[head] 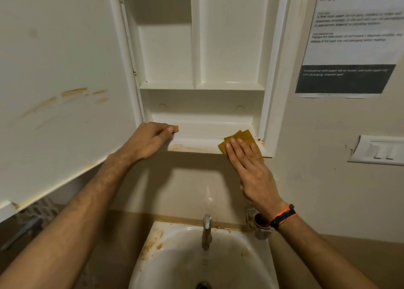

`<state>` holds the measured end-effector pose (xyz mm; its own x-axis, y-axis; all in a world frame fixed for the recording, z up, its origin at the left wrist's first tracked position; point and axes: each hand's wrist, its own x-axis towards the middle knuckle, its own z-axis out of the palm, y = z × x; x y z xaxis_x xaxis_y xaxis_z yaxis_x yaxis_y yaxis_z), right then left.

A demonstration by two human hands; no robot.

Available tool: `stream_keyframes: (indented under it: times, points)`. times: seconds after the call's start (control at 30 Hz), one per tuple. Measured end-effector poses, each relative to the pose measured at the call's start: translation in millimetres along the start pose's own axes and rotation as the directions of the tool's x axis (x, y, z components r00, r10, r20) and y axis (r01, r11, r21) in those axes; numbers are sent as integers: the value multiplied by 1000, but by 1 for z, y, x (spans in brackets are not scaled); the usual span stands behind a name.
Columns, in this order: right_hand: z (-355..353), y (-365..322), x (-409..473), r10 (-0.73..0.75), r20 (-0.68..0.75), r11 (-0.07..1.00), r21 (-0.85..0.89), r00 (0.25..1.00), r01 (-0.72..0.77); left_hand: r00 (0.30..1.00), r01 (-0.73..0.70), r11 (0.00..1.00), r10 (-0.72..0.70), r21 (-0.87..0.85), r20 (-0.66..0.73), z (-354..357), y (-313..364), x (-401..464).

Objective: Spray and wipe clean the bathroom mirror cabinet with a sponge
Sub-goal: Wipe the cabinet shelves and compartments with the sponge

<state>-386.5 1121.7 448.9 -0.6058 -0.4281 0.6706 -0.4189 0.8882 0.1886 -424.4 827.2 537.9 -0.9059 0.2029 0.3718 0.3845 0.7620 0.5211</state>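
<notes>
We press the sponge point(238, 139) flat under our right hand point(247, 164) — fingers point(235, 146) straight and close together on top of it, at the right end of the cabinet's bottom ledge point(196, 144). The brown stain point(181, 147) lies to the left of those fingers, along the ledge's long axis. Our left hand point(150, 140) is nearer it, fingers curled over the ledge's edge, apparently steadying — so the wipe likely runs leftward.

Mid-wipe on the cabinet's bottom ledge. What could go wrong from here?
1. The yellow sponge cloth sits at the ledge's right front corner under flat fingers of the right hand; it may slip off into the sink below.
2. The brown stain lies between the hands and may be missed.
3. The left hand grips the ledge beside the open door.
</notes>
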Motion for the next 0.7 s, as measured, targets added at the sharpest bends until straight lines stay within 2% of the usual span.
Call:
stream_keyframes:
  times: [0.07,0.13,0.2,0.23,0.3,0.33,0.37,0.43,0.5,0.57,0.7]
  points:
    - [-1,16,0,-152,30,985,-72,988,154,978,-73,997,73,9,-195,16,6,-13]
    - [-5,35,-1,-292,72,943,-147,954,300,874,-97,992,44,-84,-484,40,15,-34]
    - [-11,49,-2,-384,107,896,-197,917,398,721,-56,966,-136,-253,-680,69,24,-56]
    - [-13,54,-2,-406,113,883,-208,907,421,660,-27,927,-265,-375,-703,83,27,-64]
    - [-14,57,-3,-418,96,876,-218,903,429,601,10,760,-524,-650,-604,107,34,-73]
    - [-13,56,-4,-411,76,881,-222,909,417,607,10,614,-631,-789,-484,115,36,-72]
    - [-10,54,-4,-405,52,886,-223,913,406,621,-5,418,-710,-908,-331,121,37,-68]
    - [-3,48,-1,-391,18,897,-217,920,386,672,-49,22,-739,-999,-49,125,40,-59]
    - [3,41,8,-399,-7,897,-214,917,388,722,-107,-224,-687,-969,79,126,44,-50]
    - [7,37,18,-428,-19,885,-211,903,415,750,-184,-342,-655,-922,93,128,48,-44]
    - [6,45,25,-500,-3,845,-219,866,488,756,-274,-418,-650,-866,75,124,52,-36]
